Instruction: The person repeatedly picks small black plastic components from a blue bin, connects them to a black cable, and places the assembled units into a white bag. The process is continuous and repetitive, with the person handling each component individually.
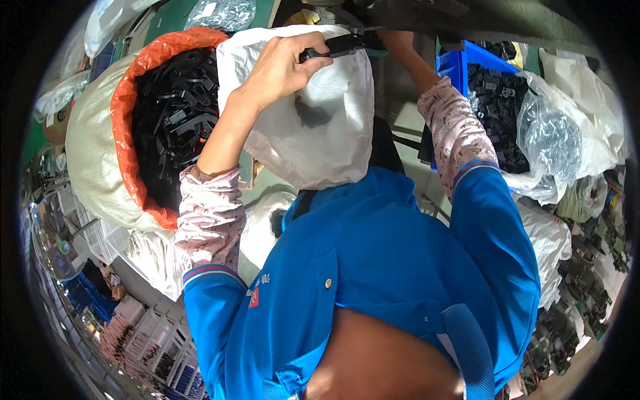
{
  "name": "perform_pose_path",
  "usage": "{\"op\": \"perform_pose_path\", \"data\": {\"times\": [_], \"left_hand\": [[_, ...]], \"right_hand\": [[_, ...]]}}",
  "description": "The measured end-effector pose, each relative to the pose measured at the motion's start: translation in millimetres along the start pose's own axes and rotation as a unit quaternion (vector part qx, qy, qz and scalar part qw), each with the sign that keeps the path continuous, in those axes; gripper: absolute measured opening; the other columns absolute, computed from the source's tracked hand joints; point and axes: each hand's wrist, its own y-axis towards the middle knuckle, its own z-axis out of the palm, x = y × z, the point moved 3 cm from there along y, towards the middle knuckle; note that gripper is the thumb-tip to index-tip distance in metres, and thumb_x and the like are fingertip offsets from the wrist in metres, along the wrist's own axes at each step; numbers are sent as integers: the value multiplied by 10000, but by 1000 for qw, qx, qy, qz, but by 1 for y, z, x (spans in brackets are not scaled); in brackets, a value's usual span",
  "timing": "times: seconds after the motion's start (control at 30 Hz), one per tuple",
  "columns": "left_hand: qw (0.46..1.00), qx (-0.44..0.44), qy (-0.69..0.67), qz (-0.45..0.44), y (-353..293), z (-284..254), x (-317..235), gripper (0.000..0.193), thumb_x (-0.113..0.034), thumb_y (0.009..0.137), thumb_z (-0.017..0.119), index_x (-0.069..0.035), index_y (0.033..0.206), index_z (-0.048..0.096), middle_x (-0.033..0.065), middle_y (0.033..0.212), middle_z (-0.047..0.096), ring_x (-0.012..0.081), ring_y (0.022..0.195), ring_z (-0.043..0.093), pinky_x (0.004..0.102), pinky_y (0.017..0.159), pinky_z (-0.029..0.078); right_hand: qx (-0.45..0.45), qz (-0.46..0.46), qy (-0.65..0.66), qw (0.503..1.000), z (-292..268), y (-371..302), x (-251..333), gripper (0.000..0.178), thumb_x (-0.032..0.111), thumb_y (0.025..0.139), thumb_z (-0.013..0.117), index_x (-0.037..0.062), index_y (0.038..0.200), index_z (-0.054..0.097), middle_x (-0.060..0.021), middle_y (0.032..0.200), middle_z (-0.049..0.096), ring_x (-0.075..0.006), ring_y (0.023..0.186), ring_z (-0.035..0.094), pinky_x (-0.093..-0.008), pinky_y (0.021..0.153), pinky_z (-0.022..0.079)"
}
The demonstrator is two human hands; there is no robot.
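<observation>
My left hand (287,63) is closed round one end of a long black plastic part (341,45), above the mouth of a white woven sack (307,153). The part's other end meets the dark machine (480,25) at the top of the view. Close to that machine is my right hand (398,40); its fingers are hidden, so whether it holds anything does not show. The white sack hangs open right in front of me, with a dark patch visible inside it.
At left stands a big sack with an orange rim (127,127), full of black plastic parts (177,107). A blue bin (455,70) at right holds small black parts (497,113), with a clear plastic bag (550,137) beside it. White racks (157,343) are at lower left.
</observation>
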Motion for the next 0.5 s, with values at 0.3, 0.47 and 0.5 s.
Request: {"op": "perform_pose_path", "data": {"times": [0.3,0.47,0.5], "left_hand": [[1000,-15,-13,23,-5,3,10,185,-172,794,717,-43,897,633,112,673,607,181,526,528,310,542,441],[1000,3,-2,-4,-5,4,18,174,-177,802,722,-52,895,645,74,665,617,130,534,510,294,540,440],[1000,-1,-7,1,-4,2,16,166,-176,808,718,-52,895,650,65,688,633,125,552,517,288,547,444]], "right_hand": [[69,117,301,944,-22,-15,31,413,307,790,614,117,1157,600,-131,1194,567,-324,1107,533,-438,920,434],[99,147,377,909,-27,-20,38,415,321,830,592,124,1195,582,-132,1257,532,-318,1156,504,-437,947,420],[102,149,390,903,-26,-17,40,416,324,838,588,125,1203,579,-132,1270,524,-317,1166,498,-437,953,417]]}}
